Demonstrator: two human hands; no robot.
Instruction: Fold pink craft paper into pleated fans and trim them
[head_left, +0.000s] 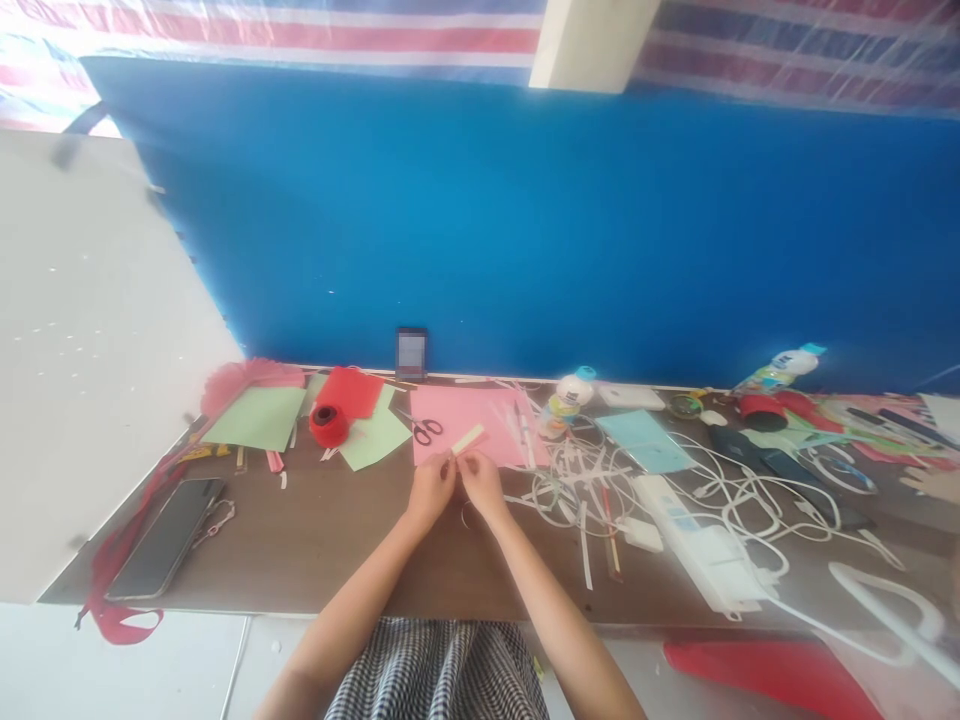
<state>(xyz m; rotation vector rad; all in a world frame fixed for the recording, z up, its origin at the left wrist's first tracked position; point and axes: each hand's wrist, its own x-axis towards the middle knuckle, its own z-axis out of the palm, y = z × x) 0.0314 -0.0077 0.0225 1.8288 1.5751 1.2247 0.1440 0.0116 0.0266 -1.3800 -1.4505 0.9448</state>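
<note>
My left hand (431,488) and my right hand (481,482) meet over the brown table (322,540), both pinched on a short pale paper strip (468,439) that sticks up and to the right from the fingertips. Just behind the hands lies a pink paper sheet (465,415) with small scissors (424,430) on its left edge. Several white paper strips (577,480) lie scattered to the right of my right hand.
Green sheets (259,417), red paper (351,390) and a red tape roll (328,424) lie to the left. A phone (165,537) lies near the left edge. White cables and a power strip (697,545), a glue bottle (566,400) and a light-blue sheet (645,440) crowd the right. A blue board (525,220) stands behind.
</note>
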